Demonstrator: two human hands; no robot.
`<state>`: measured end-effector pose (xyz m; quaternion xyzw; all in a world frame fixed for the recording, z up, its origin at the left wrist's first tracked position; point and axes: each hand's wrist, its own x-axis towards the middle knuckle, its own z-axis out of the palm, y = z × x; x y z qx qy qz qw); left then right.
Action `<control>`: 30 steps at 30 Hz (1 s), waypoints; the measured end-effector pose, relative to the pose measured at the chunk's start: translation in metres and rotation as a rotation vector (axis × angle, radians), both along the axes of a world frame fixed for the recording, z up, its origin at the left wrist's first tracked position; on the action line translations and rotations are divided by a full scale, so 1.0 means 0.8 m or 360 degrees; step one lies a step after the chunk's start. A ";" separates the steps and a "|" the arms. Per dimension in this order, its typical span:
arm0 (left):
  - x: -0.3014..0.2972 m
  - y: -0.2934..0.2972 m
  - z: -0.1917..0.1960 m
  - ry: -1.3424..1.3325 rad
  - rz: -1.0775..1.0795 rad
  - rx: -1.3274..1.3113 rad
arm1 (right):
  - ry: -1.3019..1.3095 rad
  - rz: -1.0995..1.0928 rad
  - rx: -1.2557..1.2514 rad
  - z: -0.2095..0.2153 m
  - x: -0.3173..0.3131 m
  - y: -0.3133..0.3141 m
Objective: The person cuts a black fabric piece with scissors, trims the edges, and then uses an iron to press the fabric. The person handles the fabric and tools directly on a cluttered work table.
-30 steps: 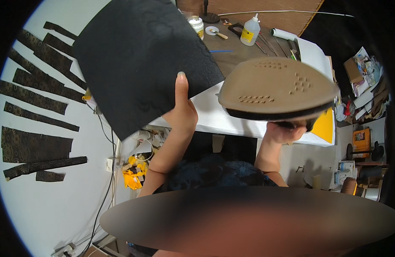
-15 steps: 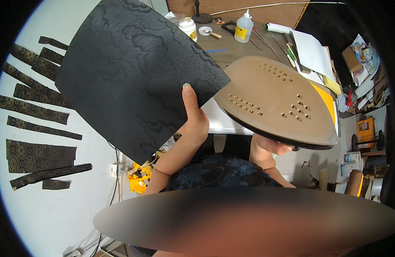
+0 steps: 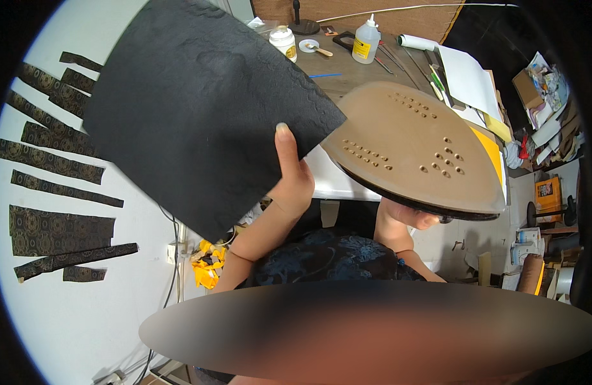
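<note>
My left hand [image 3: 292, 172] pinches a black, leather-like sheet [image 3: 187, 109] near its lower right edge, thumb on the front and the other fingers hidden behind. Faint cloud-like relief runs across the sheet, which is held up at the left and centre. On the right, my right hand [image 3: 406, 213] grips a steam iron [image 3: 399, 141] from behind its body; the handle is hidden. The iron's brownish soleplate, with groups of steam holes, is turned up toward me. In this view the sheet's right corner overlaps the soleplate's left edge; I cannot tell whether they touch.
Behind the iron, a worktable [image 3: 338, 67] carries a clear bottle [image 3: 365, 42], a white jar [image 3: 282, 43], a brush on a small dish [image 3: 318, 49], hand tools and white paper [image 3: 469, 77]. Patterned dark strips [image 3: 52, 160] lie on a white surface at left. Cables hang below.
The black sheet has tilted slightly, so its relief pattern shows less. The iron's lower edge has risen a little. Both hands keep their hold.
</note>
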<state>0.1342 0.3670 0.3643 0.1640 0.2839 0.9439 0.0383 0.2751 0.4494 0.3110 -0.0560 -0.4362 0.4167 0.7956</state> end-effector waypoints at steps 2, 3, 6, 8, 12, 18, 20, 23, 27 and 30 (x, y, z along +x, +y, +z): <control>-0.006 -0.006 0.016 -0.0162 -0.0133 0.0030 | 0.0022 -0.0001 -0.0018 0.007 0.000 0.000; -0.010 -0.009 0.025 -0.0197 -0.0266 0.0054 | 0.0037 -0.0005 -0.0022 0.012 0.000 0.002; -0.036 -0.019 0.045 -0.0411 -0.0844 0.0064 | 0.0103 -0.0019 -0.0074 0.028 -0.003 0.006; -0.039 -0.017 0.047 -0.0571 -0.1024 0.0033 | 0.0148 -0.0026 -0.0115 0.039 -0.004 0.011; -0.032 -0.006 0.035 -0.0734 -0.1263 -0.0089 | 0.0204 -0.0061 -0.0191 0.050 0.000 0.011; -0.027 0.000 0.022 -0.0677 -0.1418 -0.0129 | 0.0239 0.0221 0.0006 0.046 0.004 0.011; -0.027 0.001 0.022 -0.0680 -0.1443 -0.0115 | 0.0252 0.0252 0.0004 0.044 0.004 0.011; -0.027 0.001 0.023 -0.0657 -0.1452 -0.0131 | 0.0236 0.0183 -0.0113 0.044 0.005 0.007; -0.028 0.001 0.025 -0.0557 -0.1369 -0.0167 | 0.0186 0.0067 -0.0222 0.044 0.007 0.005; -0.029 -0.003 0.029 -0.0461 -0.1320 -0.0197 | 0.0166 0.0052 -0.0139 0.043 0.011 0.007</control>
